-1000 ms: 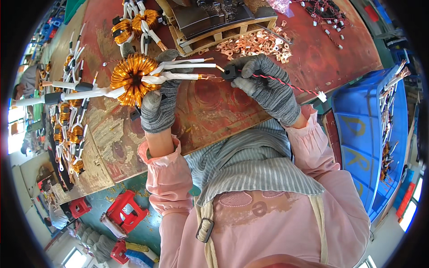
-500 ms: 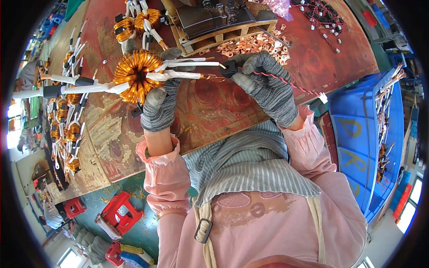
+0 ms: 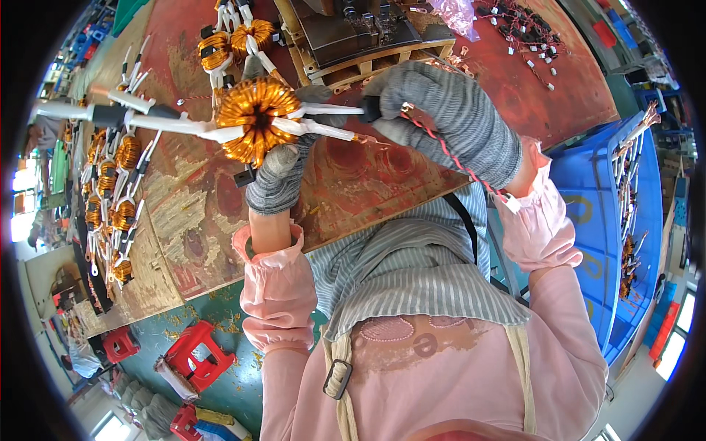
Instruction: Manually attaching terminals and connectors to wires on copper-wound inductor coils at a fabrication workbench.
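My gloved left hand (image 3: 278, 180) grips a copper-wound toroidal coil (image 3: 237, 110) above the table, thumb at its near edge. White-sleeved leads run out from both sides of the coil. My gloved right hand (image 3: 460, 121) is closed on a small black block (image 3: 371, 109), from which a red-and-black twisted wire (image 3: 450, 151) trails to a white plug near my wrist. The upper right white lead (image 3: 332, 109) meets the block; how far it reaches inside is hidden. Below it, a second lead (image 3: 334, 133) ends in bare copper strands, apart from the block.
More coils (image 3: 251, 35) lie at the back, beside a dark metal fixture on a wooden pallet (image 3: 382, 62). Copper lugs are partly hidden behind my right hand. Twisted wires with white plugs (image 3: 526, 40) sit far right. A blue bin (image 3: 581, 235) stands right; finished-looking coils line the left.
The coil and my left hand have shifted right. My right hand has turned and risen slightly, and the black block now meets the upper lead's end, which was visible before.
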`<control>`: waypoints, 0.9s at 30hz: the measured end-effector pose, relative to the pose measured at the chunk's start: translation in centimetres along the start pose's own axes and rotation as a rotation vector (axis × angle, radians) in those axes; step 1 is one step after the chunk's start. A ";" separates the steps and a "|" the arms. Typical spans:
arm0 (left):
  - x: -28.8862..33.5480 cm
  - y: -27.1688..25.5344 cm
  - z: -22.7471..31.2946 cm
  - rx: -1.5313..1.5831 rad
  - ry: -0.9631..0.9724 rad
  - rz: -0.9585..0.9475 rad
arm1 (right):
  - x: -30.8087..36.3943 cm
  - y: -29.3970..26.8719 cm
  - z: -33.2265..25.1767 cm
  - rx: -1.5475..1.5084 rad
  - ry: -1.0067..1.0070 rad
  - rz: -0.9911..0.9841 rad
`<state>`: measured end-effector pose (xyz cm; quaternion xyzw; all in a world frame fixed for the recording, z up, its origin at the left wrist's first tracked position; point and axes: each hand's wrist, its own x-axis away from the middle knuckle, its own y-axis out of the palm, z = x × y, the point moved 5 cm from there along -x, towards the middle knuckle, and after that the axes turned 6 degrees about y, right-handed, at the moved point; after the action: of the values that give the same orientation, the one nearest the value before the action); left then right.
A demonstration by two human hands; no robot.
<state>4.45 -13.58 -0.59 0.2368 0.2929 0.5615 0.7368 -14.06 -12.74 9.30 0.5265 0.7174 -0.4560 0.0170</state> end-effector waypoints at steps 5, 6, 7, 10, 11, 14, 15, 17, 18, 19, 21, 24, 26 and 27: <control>0.5 1.2 0.3 -0.194 0.267 0.030 | -2.5 0.9 -2.6 0.117 -0.120 -0.179; 0.7 1.1 0.2 -0.109 0.256 0.014 | -3.2 1.4 -2.2 0.112 -0.073 -0.337; 1.1 0.9 0.2 -0.027 0.249 0.005 | -3.7 1.2 -2.2 0.110 -0.072 -0.329; 2.9 0.8 0.6 0.218 0.221 -0.014 | -4.2 1.1 -3.1 -0.039 -0.198 -0.336; 3.6 1.2 0.9 0.301 0.211 -0.017 | -4.1 1.1 -3.4 -0.043 -0.196 -0.331; 5.3 1.2 1.5 0.386 0.302 -0.128 | -3.5 0.3 -5.6 0.082 -0.398 -0.086; 5.8 0.3 1.8 0.606 0.312 -0.424 | -3.8 0.2 -6.3 0.081 -0.402 -0.079; 7.5 2.3 1.0 0.258 0.230 0.010 | -4.7 0.7 -4.6 0.010 -0.103 -0.167; 8.1 1.9 0.6 0.248 0.237 0.050 | -4.5 0.8 -4.7 0.011 -0.104 -0.162; 8.6 2.0 0.5 0.227 0.231 0.070 | -4.3 1.5 -4.2 -0.129 0.084 -0.354; 11.2 -0.3 -0.3 0.140 0.213 0.147 | -2.5 5.5 -3.0 -0.447 0.451 -0.771; 12.4 -4.1 0.7 -0.056 0.172 0.202 | -1.2 3.1 -2.5 0.110 -0.014 -0.146; 10.6 -8.2 3.0 -0.230 0.115 0.204 | 1.7 -0.2 -3.7 -0.017 -0.093 -0.160; 9.6 -8.5 3.4 -0.213 0.093 0.146 | 3.0 -1.1 -5.0 -0.149 -0.161 -0.172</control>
<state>14.58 -6.58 -5.45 0.1519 0.2475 0.6519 0.7005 -14.02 -7.24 11.42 0.4219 0.7880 -0.4422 0.0744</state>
